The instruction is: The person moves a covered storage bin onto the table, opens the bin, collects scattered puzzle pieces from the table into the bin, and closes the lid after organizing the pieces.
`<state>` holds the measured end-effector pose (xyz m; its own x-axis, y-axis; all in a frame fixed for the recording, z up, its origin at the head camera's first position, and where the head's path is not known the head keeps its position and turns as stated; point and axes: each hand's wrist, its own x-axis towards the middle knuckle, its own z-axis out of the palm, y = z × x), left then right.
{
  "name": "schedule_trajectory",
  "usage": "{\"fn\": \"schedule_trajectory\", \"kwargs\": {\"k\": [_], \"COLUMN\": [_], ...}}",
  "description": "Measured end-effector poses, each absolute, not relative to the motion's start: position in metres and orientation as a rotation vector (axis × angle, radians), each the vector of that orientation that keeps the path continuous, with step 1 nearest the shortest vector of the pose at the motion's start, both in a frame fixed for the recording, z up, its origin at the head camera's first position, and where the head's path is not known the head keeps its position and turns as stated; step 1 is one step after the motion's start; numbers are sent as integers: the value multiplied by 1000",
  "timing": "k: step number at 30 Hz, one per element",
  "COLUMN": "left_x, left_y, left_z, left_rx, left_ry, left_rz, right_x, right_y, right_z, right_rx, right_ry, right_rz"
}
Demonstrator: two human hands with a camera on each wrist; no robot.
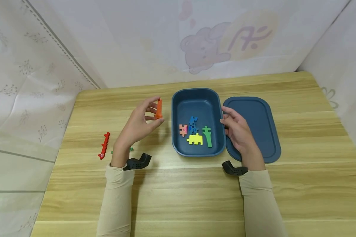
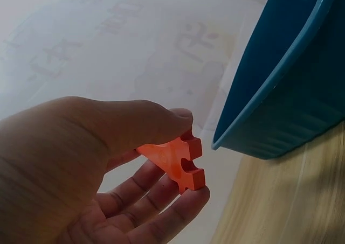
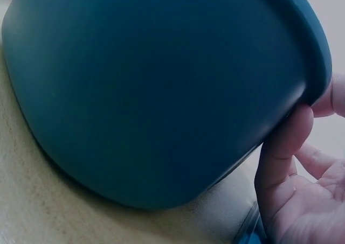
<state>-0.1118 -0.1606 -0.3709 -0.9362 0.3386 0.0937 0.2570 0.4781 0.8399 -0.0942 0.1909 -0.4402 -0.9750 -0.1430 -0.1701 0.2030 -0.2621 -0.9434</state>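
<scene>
My left hand (image 1: 139,122) is raised left of the blue box (image 1: 222,144), pinching an orange puzzle piece (image 1: 159,109) between thumb and fingers. Notches along one end of that piece show in the left wrist view. At the box's right side, my right hand (image 1: 237,130) holds the wall by its rim, with thumb (image 3: 285,139) against the outside. Inside the box lie a yellow puzzle piece (image 1: 195,139), a green one (image 1: 207,136), a pink one (image 1: 183,129) and blue ones (image 1: 193,125).
A flat blue lid (image 1: 258,131) lies on the wooden table (image 1: 184,194), partly beneath my right hand. To the left is a red puzzle piece (image 1: 104,146). A green piece (image 1: 131,149) is mostly hidden by my left wrist. Behind the table hangs a patterned curtain (image 1: 136,49).
</scene>
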Motion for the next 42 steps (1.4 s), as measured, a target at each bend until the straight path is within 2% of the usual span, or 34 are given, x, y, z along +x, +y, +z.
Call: {"fn": "schedule_trajectory", "kwargs": {"k": [42], "left_x": [-107], "left_y": [-127], "left_z": [-377], "left_rx": [628], "left_ry": [2571], "left_rz": [1559], "right_x": [-94], "right_y": [191], "right_z": [-439], "right_rx": [76], "right_ry": [1759], "right_rz": [-2334]}}
